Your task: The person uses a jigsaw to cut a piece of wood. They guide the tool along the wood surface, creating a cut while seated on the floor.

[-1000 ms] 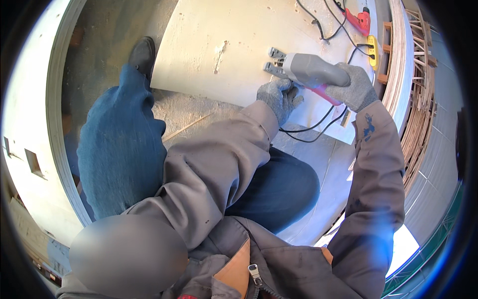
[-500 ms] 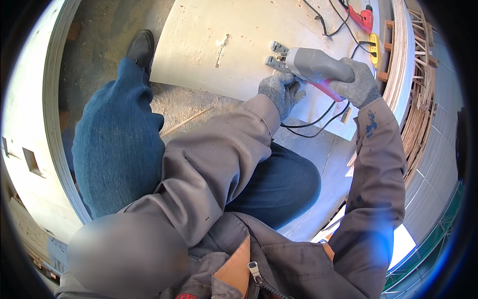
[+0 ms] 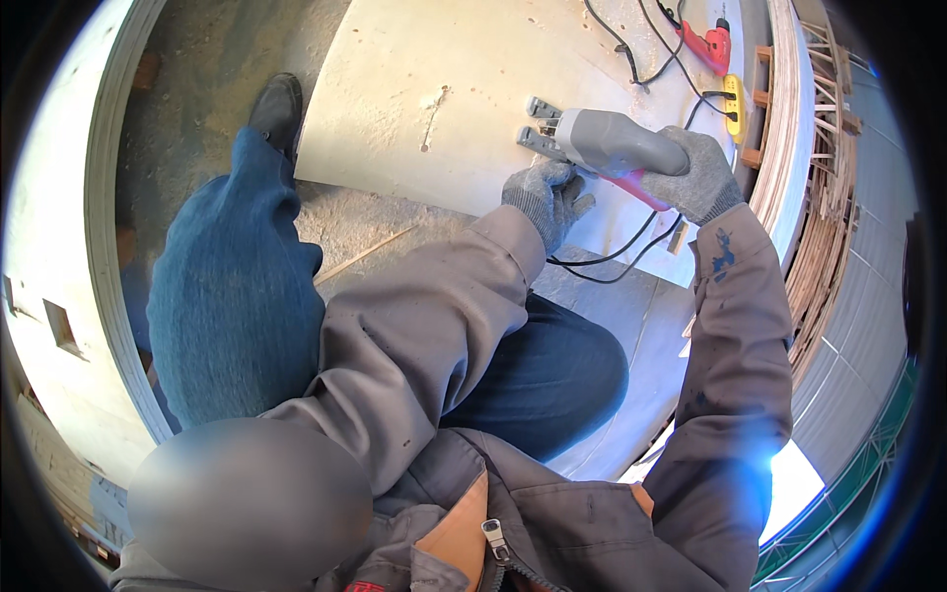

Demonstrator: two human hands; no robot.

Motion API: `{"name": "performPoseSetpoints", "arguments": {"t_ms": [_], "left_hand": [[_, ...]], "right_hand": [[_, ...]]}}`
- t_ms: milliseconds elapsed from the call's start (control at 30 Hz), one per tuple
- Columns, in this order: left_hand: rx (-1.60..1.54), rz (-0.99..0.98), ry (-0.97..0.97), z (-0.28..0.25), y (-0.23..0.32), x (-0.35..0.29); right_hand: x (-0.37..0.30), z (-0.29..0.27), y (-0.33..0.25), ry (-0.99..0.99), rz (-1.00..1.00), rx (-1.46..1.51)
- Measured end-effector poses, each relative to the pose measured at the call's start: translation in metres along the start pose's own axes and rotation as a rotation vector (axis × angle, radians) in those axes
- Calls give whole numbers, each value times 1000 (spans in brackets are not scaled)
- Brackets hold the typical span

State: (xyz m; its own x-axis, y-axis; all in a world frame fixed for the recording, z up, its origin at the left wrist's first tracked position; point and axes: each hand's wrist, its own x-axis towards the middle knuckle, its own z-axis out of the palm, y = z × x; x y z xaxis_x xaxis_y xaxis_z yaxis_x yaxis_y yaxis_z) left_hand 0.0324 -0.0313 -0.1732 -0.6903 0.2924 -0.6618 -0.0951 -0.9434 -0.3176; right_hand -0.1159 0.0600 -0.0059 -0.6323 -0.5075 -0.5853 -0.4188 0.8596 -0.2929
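On the pale curved plywood sheet [image 3: 434, 89] lies the nose of a grey-bodied corded power tool with a pink underside [image 3: 617, 146], near the sheet's right part. The right hand [image 3: 698, 178], in a grey knit glove, has its fingers wrapped tight round the tool's rear grip; the gloved left hand [image 3: 545, 197] curls loosely under the front, just below the tool (whether it presses the sheet, I cannot tell). Rigid and probably fairly heavy, the tool is best held by that rear grip. A black cable [image 3: 612, 259] trails below it.

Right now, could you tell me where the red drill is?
In the head view, the red drill lies top right on the pale board, beside the yellow plug block.
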Motion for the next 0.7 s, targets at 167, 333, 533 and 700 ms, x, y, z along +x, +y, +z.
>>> {"name": "performPoseSetpoints", "arguments": {"t_ms": [167, 333, 533, 700], "left_hand": [[-19, -6, -33, -2, 1, 2], [-4, -2, 16, 0, 3, 0], [0, -20, 30, -1, 6, 1], [13, 2, 34, -2, 6, 1]], "right_hand": [[2, 0, -2, 27, -7, -3], [5, -1, -3, 39, -53, -54], [6, 0, -8, 43, -51, -32], [5, 1, -11, 61, -52, -66]]}}
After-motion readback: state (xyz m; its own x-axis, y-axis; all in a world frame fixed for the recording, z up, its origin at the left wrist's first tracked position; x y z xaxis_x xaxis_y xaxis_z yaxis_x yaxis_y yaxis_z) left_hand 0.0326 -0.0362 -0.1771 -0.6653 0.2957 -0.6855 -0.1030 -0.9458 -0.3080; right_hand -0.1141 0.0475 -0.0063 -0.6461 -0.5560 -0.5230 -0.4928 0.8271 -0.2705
